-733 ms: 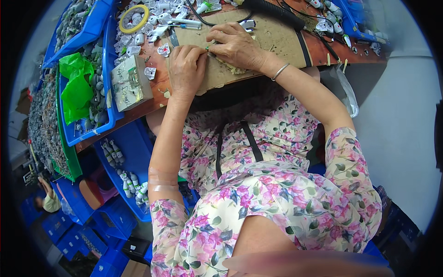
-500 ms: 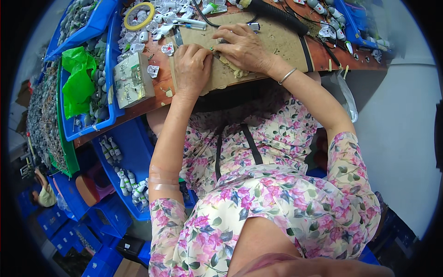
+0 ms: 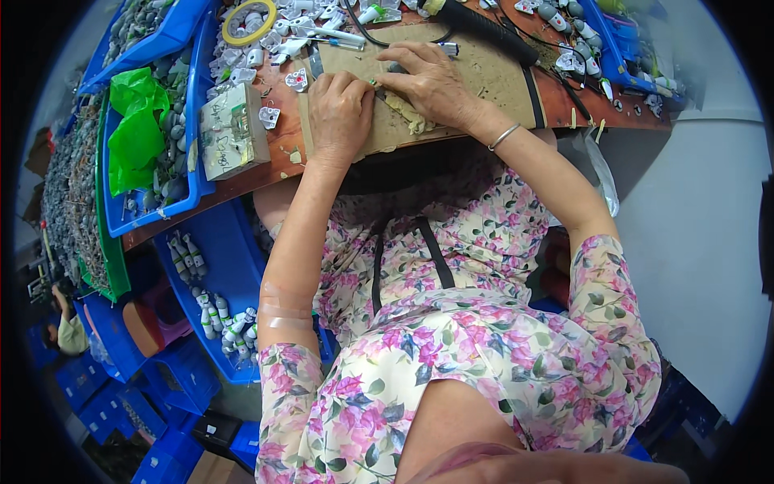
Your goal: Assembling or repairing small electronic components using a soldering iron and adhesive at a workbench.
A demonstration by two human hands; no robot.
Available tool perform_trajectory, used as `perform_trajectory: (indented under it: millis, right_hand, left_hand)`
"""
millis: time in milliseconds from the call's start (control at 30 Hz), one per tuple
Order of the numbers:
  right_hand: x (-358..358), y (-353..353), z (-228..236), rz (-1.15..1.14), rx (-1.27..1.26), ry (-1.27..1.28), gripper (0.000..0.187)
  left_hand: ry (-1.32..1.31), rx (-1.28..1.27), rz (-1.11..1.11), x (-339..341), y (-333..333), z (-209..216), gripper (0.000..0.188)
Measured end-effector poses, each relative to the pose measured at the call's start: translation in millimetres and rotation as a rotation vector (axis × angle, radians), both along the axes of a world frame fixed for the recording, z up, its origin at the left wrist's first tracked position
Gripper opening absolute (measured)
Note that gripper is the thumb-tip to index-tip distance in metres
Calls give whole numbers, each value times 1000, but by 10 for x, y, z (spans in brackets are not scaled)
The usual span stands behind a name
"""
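Over a sheet of brown cardboard [image 3: 492, 81], my two hands meet with their fingertips close together. My left hand [image 3: 341, 117] is closed, its thumb and fingers pressed on something tiny. Facing it, my right hand [image 3: 431, 87] is curled in a pinch at the same spot. A small green bit [image 3: 373, 81] shows between the fingertips; the rest of it is hidden. Beneath my right hand lies a crumpled yellowish strip [image 3: 407, 113]. White plastic pieces with holes, one with a red spot [image 3: 297, 79], lie left of my left hand.
A taped pale block [image 3: 234, 133] stands at the table's left edge, beside a blue bin [image 3: 196, 173] with grey parts and green plastic. A yellow tape roll [image 3: 248, 22], pens [image 3: 339, 36] and a black-handled tool [image 3: 484, 31] lie behind. Another blue tray [image 3: 234, 266] sits below.
Both hands stay at the same spot with their fingertips together; the fingers have shifted only slightly. The whole view has moved a little.
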State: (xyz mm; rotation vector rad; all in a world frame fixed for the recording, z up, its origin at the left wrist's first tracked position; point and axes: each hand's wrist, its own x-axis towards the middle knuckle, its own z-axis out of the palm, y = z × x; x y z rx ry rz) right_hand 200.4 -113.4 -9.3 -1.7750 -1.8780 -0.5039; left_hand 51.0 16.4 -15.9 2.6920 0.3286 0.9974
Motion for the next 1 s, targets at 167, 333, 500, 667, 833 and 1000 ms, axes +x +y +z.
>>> perform_trajectory:
  millis: [167,333,500,667,833,1000]
  right_hand:
    - [-21,-98,116,-37,29,16,23]
    - [-55,-220,106,-84,-37,74,21]
    - [-303,-288,80,-167,-86,213,20]
    - [-491,-316,48,-314,-131,184,28]
    - [-568,-298,51,-397,-154,207,27]
    - [-567,-300,59,-420,-143,204,26]
  left_hand:
    - [-7,-5,-10,-11,-1,-12,5]
    - [-21,-12,-18,-32,-4,1,5]
    - [-36,-15,-25,-46,13,-19,5]
    - [-43,-22,-34,-29,15,-35,5]
    - [-38,-28,-41,-43,13,-22,6]
    - [-27,-19,-56,-56,16,6,6]
